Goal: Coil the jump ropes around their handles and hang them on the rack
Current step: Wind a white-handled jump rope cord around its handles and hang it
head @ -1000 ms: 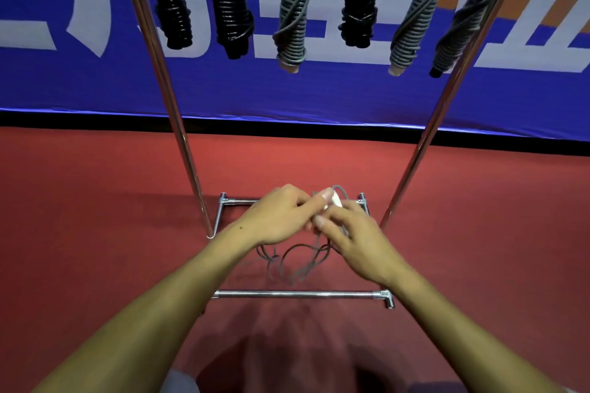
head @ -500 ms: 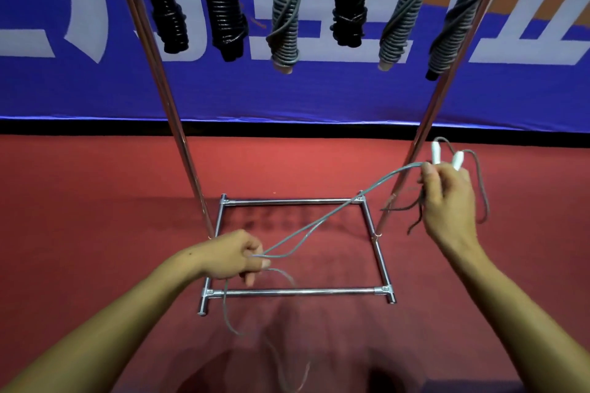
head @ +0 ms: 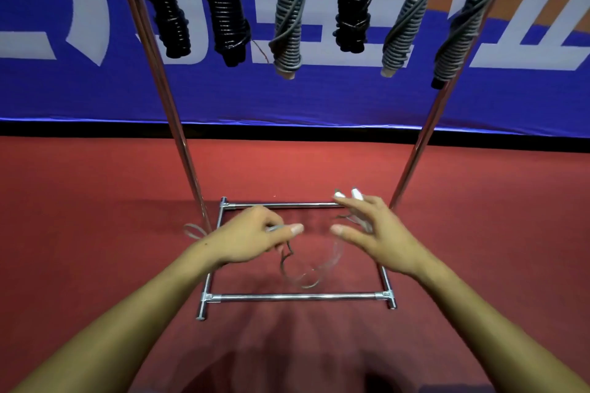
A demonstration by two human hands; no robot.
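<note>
A wide blue banner with large pale lettering [head: 319, 99] fills the back of the scene above a red sports floor [head: 79, 217], and in front of it stands a tall chrome tube rack [head: 178, 124] whose rectangular base frame lies on the floor below the hands. From the rack's top (out of view) hang six finished bundles: three black coiled jump ropes [head: 228, 9] and three grey coiled jump ropes [head: 289, 25], each wound tightly round its handles and dangling free. The rope being worked is a thin grey jump rope cord [head: 303, 277], which sags in a blurred loose loop between the two hands, above the base frame. The left hand [head: 252, 238] pinches the cord between thumb and curled fingers. The right hand [head: 373, 230] holds the pair of white handles [head: 351, 196] side by side, their tips poking out beyond the knuckles, while the thumb and forefinger spread open (how firmly the other fingers grip is hard to tell). The hands are apart, the slack cord hanging between them. The cord looks light, limp and rather smooth, so it will likely slip and spring loose unless kept taut; the stiff handles are the sound place to hold, with the cord pinched close to them while winding.
</note>
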